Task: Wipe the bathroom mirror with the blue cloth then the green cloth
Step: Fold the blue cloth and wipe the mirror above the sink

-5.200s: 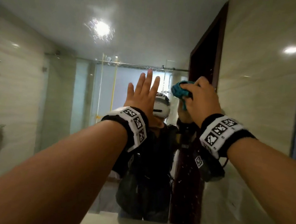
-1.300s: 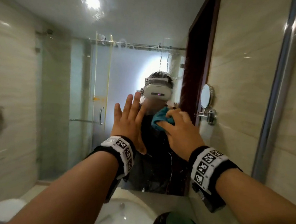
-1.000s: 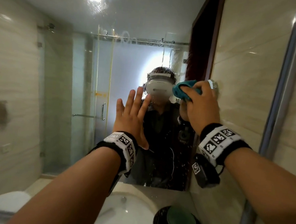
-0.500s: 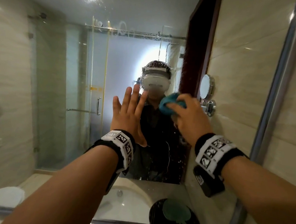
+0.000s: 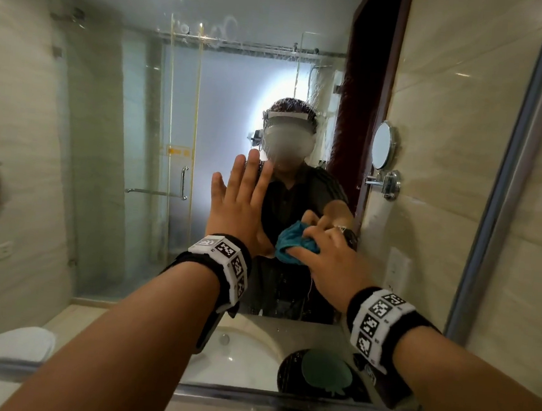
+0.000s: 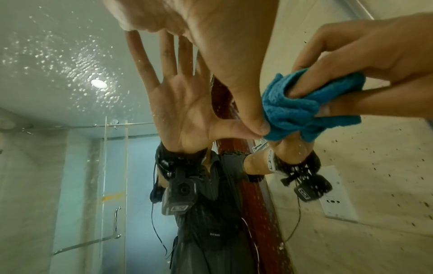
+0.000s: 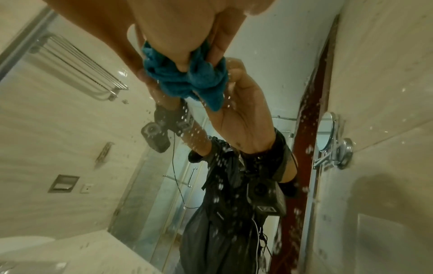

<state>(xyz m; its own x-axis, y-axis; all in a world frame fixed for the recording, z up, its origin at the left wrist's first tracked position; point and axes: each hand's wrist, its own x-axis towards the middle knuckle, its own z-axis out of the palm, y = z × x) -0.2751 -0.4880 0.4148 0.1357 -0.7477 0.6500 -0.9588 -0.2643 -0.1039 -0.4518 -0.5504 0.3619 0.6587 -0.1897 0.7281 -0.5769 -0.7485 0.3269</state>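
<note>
Right hand [image 5: 330,264], bunching the blue cloth [image 5: 292,242] against the mirror [image 5: 105,123], has swept down from beside my head's reflection; left hand [image 5: 239,209] stays flat. Droplets remain; green cloth waits.

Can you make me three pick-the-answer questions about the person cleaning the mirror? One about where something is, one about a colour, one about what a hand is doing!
1. Where is the blue cloth?
A. in the sink
B. against the mirror
C. on the floor

2. What colour is the cloth in the right hand?
A. red
B. yellow
C. blue

3. How is the left hand?
A. flat on the glass, fingers straight
B. a fist
C. holding a bottle

Answers:
1 B, it is bunched against the glass.
2 C, the wrist views show blue.
3 A, its palm reflection meets it.
</note>
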